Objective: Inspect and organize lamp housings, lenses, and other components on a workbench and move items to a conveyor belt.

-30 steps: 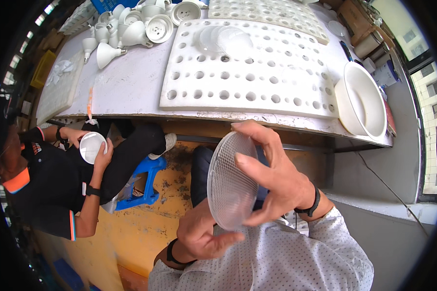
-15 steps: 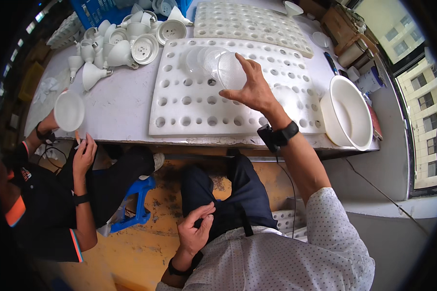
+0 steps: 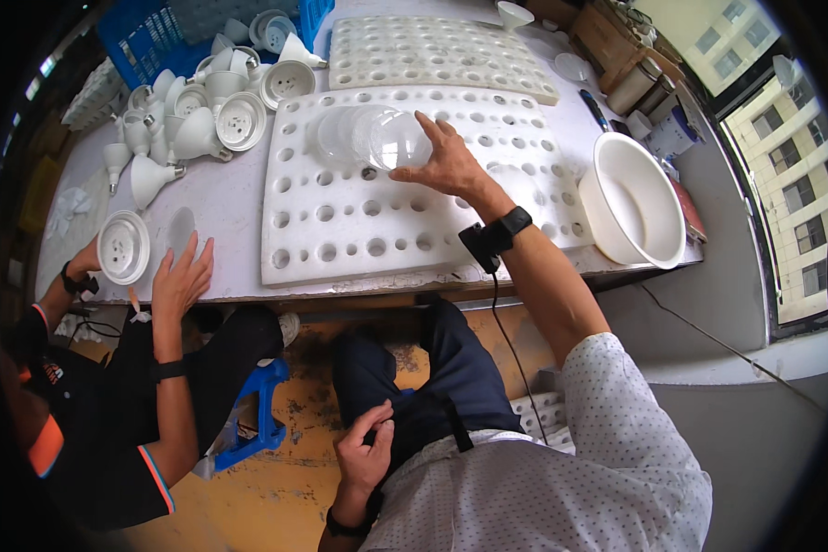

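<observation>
while a clear, round plastic disc (image 3: 400,143) is at the right end of an overlapping row of transparent discs (image 3: 339,136) on a white foam board with round holes (image 3: 304,241), the person's right hand (image 3: 451,167) spans its edge with thumb and fingers spread, though i can't make out whether they grip it. the left hand (image 3: 366,453) is loosely curled by the dark trousers (image 3: 474,382), and whether it holds anything can't be made out; the board lies on a pale counter (image 3: 232,207) near a white round plastic basin (image 3: 635,207).
</observation>
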Demonstrator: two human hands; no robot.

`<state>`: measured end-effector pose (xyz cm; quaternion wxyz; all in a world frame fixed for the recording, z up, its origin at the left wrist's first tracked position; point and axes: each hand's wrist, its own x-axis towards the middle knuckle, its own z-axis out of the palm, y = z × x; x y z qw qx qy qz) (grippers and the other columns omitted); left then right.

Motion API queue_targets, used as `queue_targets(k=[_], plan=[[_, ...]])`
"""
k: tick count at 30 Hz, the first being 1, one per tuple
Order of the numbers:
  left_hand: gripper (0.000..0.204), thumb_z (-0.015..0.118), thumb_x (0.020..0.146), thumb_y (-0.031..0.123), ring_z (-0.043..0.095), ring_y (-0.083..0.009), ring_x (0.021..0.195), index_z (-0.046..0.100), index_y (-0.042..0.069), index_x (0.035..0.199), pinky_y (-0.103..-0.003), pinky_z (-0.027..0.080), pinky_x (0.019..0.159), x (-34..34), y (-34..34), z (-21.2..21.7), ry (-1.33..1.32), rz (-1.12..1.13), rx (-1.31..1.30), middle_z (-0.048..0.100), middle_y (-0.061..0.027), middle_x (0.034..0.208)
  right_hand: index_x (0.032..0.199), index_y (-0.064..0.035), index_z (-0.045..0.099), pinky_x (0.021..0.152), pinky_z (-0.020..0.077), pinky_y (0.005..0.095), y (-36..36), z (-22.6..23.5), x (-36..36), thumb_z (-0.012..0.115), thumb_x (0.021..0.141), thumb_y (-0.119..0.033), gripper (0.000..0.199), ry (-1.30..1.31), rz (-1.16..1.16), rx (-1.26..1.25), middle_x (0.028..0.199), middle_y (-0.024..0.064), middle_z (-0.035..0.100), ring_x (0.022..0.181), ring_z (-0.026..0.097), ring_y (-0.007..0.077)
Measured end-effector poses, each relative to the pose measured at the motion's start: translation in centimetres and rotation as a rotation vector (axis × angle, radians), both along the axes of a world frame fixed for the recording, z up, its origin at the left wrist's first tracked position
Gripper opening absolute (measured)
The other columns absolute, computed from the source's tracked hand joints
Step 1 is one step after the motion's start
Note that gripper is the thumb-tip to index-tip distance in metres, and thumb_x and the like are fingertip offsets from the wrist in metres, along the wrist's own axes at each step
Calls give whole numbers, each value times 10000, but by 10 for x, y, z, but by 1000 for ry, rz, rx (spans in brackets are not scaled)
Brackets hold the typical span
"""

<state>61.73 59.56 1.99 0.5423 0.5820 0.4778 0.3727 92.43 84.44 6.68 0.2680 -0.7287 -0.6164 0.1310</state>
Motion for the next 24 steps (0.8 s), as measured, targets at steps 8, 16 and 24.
queue_targets(k=[8, 16, 24], plan=[[204, 552, 830, 16, 613, -189, 890, 557, -75, 1013, -271, 470, 795, 0, -7, -12, -20, -70, -90, 624, -150, 983, 1300, -104, 392, 988, 309, 451, -97, 9, 89, 737, 555, -452, 891, -359, -40, -180, 1269, 247, 396, 1181, 372, 388], [221, 604, 771, -15, 623, -129, 768, 610, -16, 992, -234, 484, 710, 15, -9, -5, 53, -19, 28, 655, -128, 870, 1308, -94, 378, 966, 337, 442, -108, 14, 90, 724, 543, -416, 899, -287, 3, -179, 1237, 263, 411, 1156, 395, 394], [191, 553, 819, -5, 617, -169, 877, 583, -53, 1001, -257, 476, 777, 9, -24, -18, 102, -87, -27, 634, -132, 953, 1340, -112, 260, 908, 394, 535, -139, 33, 39, 673, 618, -469, 906, 1726, 445, 192, 1298, 269, 321, 1201, 340, 409]])
